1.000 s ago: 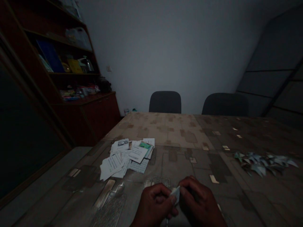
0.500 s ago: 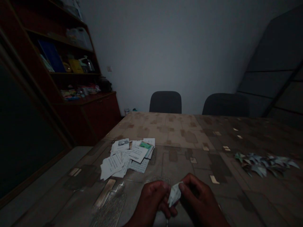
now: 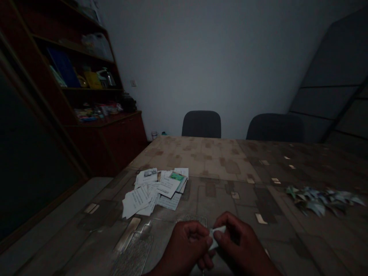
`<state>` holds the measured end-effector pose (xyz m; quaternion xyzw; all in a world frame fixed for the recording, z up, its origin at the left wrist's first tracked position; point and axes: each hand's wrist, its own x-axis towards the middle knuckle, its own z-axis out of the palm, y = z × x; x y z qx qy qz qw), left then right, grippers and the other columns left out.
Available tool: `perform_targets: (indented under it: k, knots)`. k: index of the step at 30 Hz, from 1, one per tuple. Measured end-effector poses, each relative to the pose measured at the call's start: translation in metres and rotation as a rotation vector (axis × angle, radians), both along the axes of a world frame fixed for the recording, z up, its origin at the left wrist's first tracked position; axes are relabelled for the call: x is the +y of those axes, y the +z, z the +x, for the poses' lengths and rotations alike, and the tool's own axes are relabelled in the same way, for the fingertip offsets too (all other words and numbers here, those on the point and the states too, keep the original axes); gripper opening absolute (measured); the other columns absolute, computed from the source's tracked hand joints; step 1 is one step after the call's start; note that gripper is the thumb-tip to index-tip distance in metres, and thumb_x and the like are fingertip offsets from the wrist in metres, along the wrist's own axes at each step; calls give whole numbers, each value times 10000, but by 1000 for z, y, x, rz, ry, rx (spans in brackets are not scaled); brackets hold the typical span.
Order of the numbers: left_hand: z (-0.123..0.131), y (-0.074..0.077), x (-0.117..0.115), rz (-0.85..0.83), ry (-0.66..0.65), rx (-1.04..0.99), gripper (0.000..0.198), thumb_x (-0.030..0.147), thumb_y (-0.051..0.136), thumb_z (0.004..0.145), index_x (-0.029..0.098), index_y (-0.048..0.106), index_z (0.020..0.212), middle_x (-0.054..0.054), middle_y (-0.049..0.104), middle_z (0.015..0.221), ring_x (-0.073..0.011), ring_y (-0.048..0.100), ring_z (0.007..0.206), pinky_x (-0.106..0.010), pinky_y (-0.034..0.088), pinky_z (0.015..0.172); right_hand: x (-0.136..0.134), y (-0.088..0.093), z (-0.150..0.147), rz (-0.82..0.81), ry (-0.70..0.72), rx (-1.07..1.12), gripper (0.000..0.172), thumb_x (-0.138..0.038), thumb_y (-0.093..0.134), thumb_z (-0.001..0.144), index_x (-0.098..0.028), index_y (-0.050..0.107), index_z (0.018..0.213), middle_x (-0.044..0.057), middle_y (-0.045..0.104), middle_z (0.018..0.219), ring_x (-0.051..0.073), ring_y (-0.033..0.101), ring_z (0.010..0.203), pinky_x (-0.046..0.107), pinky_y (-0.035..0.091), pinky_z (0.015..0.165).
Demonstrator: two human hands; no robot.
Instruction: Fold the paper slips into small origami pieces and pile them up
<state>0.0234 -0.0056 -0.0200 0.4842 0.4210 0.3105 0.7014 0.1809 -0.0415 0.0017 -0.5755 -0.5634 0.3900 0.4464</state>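
Note:
Between my two hands, low in the view above the table's near side, is a small folded piece of paper (image 3: pixel 215 242), whitish and partly covered by fingers. My left hand (image 3: pixel 189 245) pinches its left side between thumb and fingers. The thumb and forefinger of my right hand (image 3: pixel 240 243) press on its right side. To the left lies a loose pile of printed paper sheets (image 3: pixel 155 191), one with a green picture. Far to the right is a cluster of folded paper pieces (image 3: pixel 323 199).
A patterned tablecloth covers the table (image 3: pixel 212 153). Two dark chairs (image 3: pixel 201 124) stand along its far edge against a pale wall. At left is a red-brown shelf cabinet (image 3: pixel 115 134) with bottles, boxes and packets. The room is dim.
The folded paper has turned from nearly upright to flatter, and more of it is covered. My left thumb has moved right onto it, and both hands are closer together.

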Motion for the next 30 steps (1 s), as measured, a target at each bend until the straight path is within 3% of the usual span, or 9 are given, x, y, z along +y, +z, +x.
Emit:
perform_targets:
  k: [3,6,12,17,21,25,30]
  knots:
    - [-3,5,1,61,-20,-84,473,565,759,656,140,571,740,-18,625,505,-140,599,440,-199,398,420,1,0,0,-16,-6,23,221,-388,592,784,-187,596,693,-16,572,594,159,529,593,265,390,569]
    - [-7,15,1,183,-25,-195,315,422,699,785,167,561,908,-27,677,682,-143,639,586,-233,469,557,2,2,4,-12,-68,126,257,-431,623,781,-189,589,704,-8,602,615,162,543,603,253,403,558]
    - [-12,28,-2,463,-1,45,95,172,696,720,169,650,803,-37,681,791,-157,633,691,-236,481,638,0,8,6,-14,-67,237,300,-466,694,756,-187,598,707,-11,606,622,156,550,607,237,408,556]
    - [-13,26,0,505,59,185,56,130,697,703,175,706,733,-29,697,727,-176,641,703,-244,477,665,-2,7,0,-11,-73,289,293,-457,693,756,-186,595,704,-17,601,614,144,550,582,226,404,537]
    - [-12,27,3,550,32,229,98,95,671,719,180,715,700,-26,705,720,-170,650,698,-247,481,683,1,6,3,12,9,177,223,-371,664,763,-199,620,898,13,655,767,185,615,705,263,449,615]
    - [-12,32,2,601,46,274,116,85,686,706,191,728,729,-18,712,710,-163,649,677,-244,480,661,0,8,5,54,31,58,168,-371,597,811,-205,615,791,7,636,725,188,604,701,271,444,625]
    - [-13,35,1,618,42,257,113,113,738,682,202,737,752,-16,724,714,-164,651,664,-249,486,651,-4,13,5,116,-7,-31,160,-378,569,832,-222,605,834,-7,624,734,183,599,698,259,441,625]
